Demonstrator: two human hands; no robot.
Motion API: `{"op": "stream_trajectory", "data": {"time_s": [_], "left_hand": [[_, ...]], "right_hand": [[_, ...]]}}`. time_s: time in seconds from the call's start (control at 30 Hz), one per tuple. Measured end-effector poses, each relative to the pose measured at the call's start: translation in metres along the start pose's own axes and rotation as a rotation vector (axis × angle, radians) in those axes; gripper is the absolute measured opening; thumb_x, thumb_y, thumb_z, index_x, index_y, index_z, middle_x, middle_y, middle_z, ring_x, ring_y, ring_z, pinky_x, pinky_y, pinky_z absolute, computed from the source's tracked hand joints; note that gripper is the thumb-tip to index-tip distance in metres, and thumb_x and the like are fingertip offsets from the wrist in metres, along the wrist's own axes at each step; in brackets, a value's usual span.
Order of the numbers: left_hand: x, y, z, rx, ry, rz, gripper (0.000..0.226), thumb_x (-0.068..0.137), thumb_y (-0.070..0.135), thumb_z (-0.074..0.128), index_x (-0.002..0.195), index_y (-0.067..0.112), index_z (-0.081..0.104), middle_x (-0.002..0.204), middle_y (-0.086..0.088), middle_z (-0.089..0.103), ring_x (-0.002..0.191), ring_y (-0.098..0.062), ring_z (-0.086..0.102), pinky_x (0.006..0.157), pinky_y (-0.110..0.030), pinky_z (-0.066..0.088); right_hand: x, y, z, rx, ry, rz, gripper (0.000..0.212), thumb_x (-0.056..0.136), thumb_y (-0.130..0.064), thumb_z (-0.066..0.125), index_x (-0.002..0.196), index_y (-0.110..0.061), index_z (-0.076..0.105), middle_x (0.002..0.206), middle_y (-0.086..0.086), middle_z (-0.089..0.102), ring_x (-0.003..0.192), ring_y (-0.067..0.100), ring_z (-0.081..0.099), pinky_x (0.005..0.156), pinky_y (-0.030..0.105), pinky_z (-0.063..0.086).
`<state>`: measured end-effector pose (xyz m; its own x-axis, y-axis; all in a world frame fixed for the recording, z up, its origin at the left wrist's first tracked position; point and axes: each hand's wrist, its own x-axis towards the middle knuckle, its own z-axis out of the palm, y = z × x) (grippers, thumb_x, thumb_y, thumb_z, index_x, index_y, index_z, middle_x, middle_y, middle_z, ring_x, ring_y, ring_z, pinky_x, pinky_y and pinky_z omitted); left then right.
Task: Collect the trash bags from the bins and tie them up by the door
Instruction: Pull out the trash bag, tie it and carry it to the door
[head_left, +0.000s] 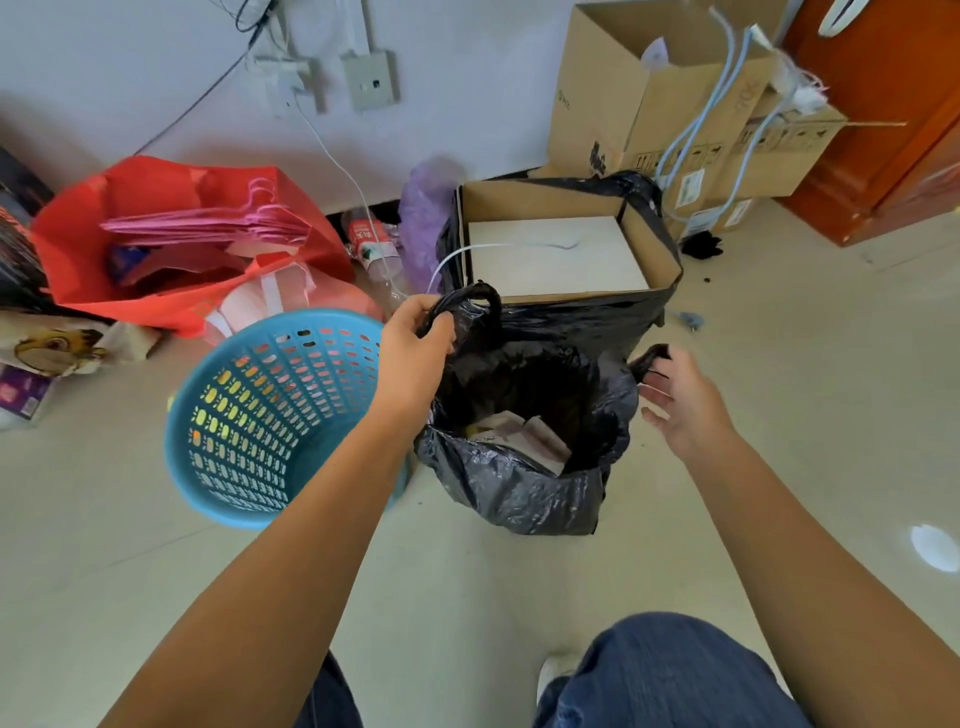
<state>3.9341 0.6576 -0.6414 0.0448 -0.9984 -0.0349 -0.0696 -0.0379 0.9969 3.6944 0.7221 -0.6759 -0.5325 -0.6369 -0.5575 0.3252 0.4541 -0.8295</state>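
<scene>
While the left hand (415, 348) grips one handle of the black bag (524, 488) holding paper scraps, the right hand (680, 400) hovers spread wide.

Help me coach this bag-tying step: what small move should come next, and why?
Probably close the right hand on the free handle at its fingertips. The left hand already grips the other handle loop, the black trash bag sits open on the floor out of the blue bin, and tying needs both handles held.
</scene>
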Motion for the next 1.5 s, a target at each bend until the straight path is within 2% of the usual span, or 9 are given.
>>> {"op": "stream_trajectory", "data": {"time_s": [0.17,0.33,0.43,0.53,0.77,0.9,1.03,1.3,1.5], "left_hand": [[0.004,0.009,-0.011,0.097,-0.04,-0.072,0.017,0.088,0.014,0.059,0.072,0.017,0.053,0.045,0.01,0.049,0.048,-0.008,0.044,0.055,-0.02,0.039],[0.009,0.019,-0.015,-0.012,0.126,0.128,0.017,0.087,0.003,0.05,0.083,0.016,0.06,0.066,-0.002,0.054,0.062,-0.016,0.047,0.056,-0.021,0.04],[0.002,0.033,-0.008,-0.024,0.059,0.265,0.035,0.083,-0.007,0.044,0.074,0.024,0.056,0.067,0.006,0.054,0.058,-0.007,0.046,0.058,-0.017,0.039],[-0.007,0.045,0.004,0.007,-0.149,0.303,0.037,0.083,-0.013,0.043,0.073,0.021,0.056,0.065,0.014,0.057,0.053,0.005,0.049,0.058,-0.008,0.039],[-0.012,0.051,0.021,0.277,-0.481,0.598,0.022,0.074,0.009,0.051,0.082,0.027,0.063,0.09,0.014,0.057,0.097,-0.012,0.056,0.096,-0.025,0.041],[-0.016,0.047,0.038,0.368,-0.667,0.509,0.022,0.081,-0.001,0.057,0.093,0.013,0.068,0.097,0.005,0.059,0.095,-0.006,0.056,0.084,-0.009,0.042],[-0.006,0.032,0.029,0.298,-0.603,0.242,0.017,0.093,0.012,0.054,0.108,0.017,0.062,0.087,0.008,0.064,0.077,0.006,0.057,0.073,-0.003,0.042],[0.001,0.017,0.021,0.713,-0.472,0.337,0.018,0.09,0.006,0.053,0.104,0.006,0.065,0.087,0.001,0.059,0.079,-0.012,0.053,0.066,-0.011,0.034],[-0.006,0.01,0.027,0.306,-0.218,0.11,0.01,0.092,0.009,0.051,0.1,0.009,0.057,0.084,0.002,0.058,0.073,-0.009,0.053,0.072,-0.017,0.043]], "right_hand": [[0.001,-0.018,0.001,0.118,-0.049,0.034,0.032,0.091,-0.041,0.054,0.068,-0.019,0.051,0.081,-0.003,0.058,0.088,0.013,0.057,0.078,0.03,0.043],[0.006,-0.035,-0.005,-0.313,0.233,-0.574,0.036,0.079,-0.04,0.058,0.08,-0.004,0.057,0.093,0.007,0.051,0.085,0.023,0.05,0.073,0.031,0.04],[-0.012,-0.047,0.002,-0.103,-0.032,-0.633,0.016,0.089,-0.028,0.059,0.101,-0.019,0.067,0.124,-0.005,0.054,0.106,0.009,0.058,0.092,0.021,0.045],[-0.037,-0.053,0.015,0.021,-0.388,-0.578,0.022,0.094,-0.018,0.054,0.086,-0.022,0.074,0.099,0.009,0.072,0.099,0.023,0.065,0.094,0.038,0.051],[-0.053,-0.04,0.042,-0.778,-0.79,-0.556,0.046,0.083,-0.044,0.062,0.125,-0.045,0.044,0.092,-0.014,0.064,0.087,0.003,0.06,0.084,0.022,0.045],[-0.059,-0.031,0.063,-0.742,-0.644,-0.641,0.041,0.09,-0.024,0.049,0.063,-0.053,0.058,0.051,-0.021,0.053,0.052,-0.002,0.046,0.058,0.018,0.031],[-0.059,-0.033,0.059,-0.63,-0.573,-0.446,0.036,0.1,-0.034,0.034,0.073,-0.016,0.051,0.039,-0.01,0.023,0.036,0.009,0.022,0.052,0.025,0.026],[-0.052,-0.027,0.058,-0.639,-0.59,-0.393,0.036,0.099,-0.043,0.032,0.081,-0.021,0.053,0.063,0.004,0.053,0.062,0.02,0.052,0.079,0.039,0.043],[-0.043,-0.02,0.06,-0.646,-0.606,-0.333,0.063,0.096,-0.056,0.028,0.105,-0.007,0.067,0.053,-0.002,0.054,0.06,0.016,0.055,0.074,0.032,0.042]]}}
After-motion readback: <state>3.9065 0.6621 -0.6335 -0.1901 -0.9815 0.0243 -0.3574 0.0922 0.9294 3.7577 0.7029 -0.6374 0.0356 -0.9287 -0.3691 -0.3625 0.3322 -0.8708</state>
